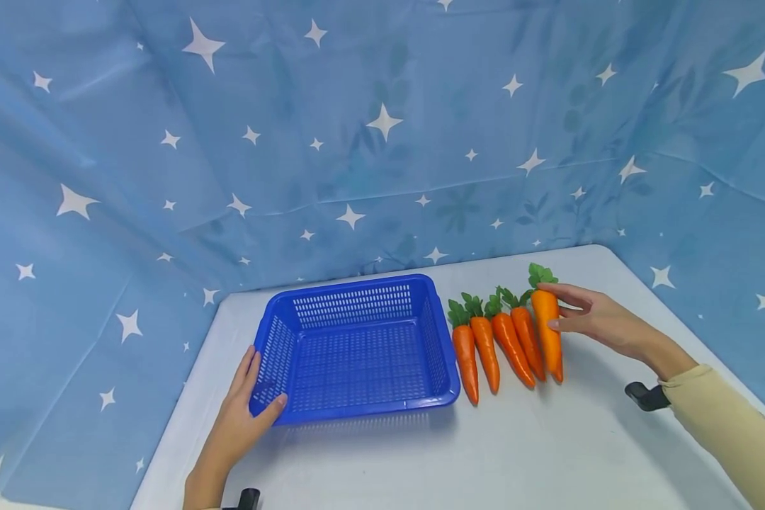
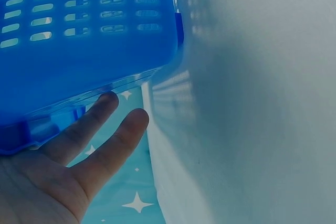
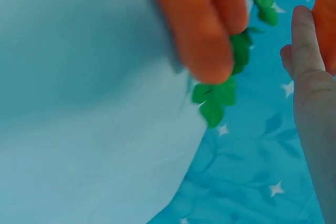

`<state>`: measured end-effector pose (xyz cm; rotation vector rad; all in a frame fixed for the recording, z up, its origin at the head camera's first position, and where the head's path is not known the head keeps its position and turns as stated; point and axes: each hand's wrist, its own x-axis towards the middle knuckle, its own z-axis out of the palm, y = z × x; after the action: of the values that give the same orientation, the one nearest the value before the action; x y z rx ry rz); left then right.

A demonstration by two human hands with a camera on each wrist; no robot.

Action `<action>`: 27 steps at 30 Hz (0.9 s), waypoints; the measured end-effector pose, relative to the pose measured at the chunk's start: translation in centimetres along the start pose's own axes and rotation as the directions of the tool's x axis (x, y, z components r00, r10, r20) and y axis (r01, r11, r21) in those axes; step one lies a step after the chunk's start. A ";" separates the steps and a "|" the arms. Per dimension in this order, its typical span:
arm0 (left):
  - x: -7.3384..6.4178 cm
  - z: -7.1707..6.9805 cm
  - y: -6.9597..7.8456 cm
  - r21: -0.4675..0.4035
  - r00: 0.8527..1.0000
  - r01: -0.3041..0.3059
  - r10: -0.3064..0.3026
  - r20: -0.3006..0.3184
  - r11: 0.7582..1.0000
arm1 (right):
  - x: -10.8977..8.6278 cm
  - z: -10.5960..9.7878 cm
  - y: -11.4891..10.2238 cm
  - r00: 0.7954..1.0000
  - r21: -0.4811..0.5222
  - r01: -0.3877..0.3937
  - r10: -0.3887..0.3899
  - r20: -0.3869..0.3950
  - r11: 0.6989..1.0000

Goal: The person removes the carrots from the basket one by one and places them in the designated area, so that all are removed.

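My left hand (image 1: pixel 236 418) lies at the near left corner of a blue plastic basket (image 1: pixel 357 411). Its fingers stretch straight along the outside while the thumb rests over the rim; the left wrist view shows two straight fingers (image 2: pixel 113 145) beside the basket. Thumb and fingers of my right hand (image 1: pixel 596 319) pinch the upper part of a leafy-topped carrot (image 1: pixel 547 326), rightmost in the row. In the right wrist view that carrot (image 3: pixel 326 19) is partly cut off and stands apart from the other blurred carrots (image 3: pixel 194 30).
Several more carrots (image 1: pixel 484 347) lie side by side just right of the basket, leaves pointing away from me. All stand on a white table (image 1: pixel 484 453). A blue cloth with white stars (image 1: pixel 382 177) hangs behind the table's far edge.
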<state>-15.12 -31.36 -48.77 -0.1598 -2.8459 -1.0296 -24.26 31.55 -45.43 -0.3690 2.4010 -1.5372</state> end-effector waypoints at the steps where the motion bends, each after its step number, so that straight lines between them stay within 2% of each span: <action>1: 0.0 0.0 0.0 0.002 1.000 -0.001 0.001 -0.001 1.000 | -0.1 -0.2 0.3 1.000 -0.006 -0.005 0.005 -0.002 1.000; 9: 0.1 0.1 0.0 -0.001 1.000 0.000 0.000 0.001 1.000 | -1.2 -1.6 2.6 0.998 -0.078 -0.052 0.050 -0.026 0.996; 18: 0.1 -0.3 0.3 0.005 1.000 0.011 -0.011 0.017 1.000 | -1.8 -2.6 5.9 0.992 -0.181 -0.117 0.108 -0.059 0.977; 27: 0.0 -0.2 0.4 0.005 1.000 0.011 -0.011 0.015 1.000 | -1.6 -2.0 6.9 0.990 -0.257 -0.139 0.132 -0.044 0.956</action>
<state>-15.07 -31.23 -48.35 -0.1527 -2.8657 -1.0283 -23.99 36.63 -50.75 -0.2300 2.5952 -1.1789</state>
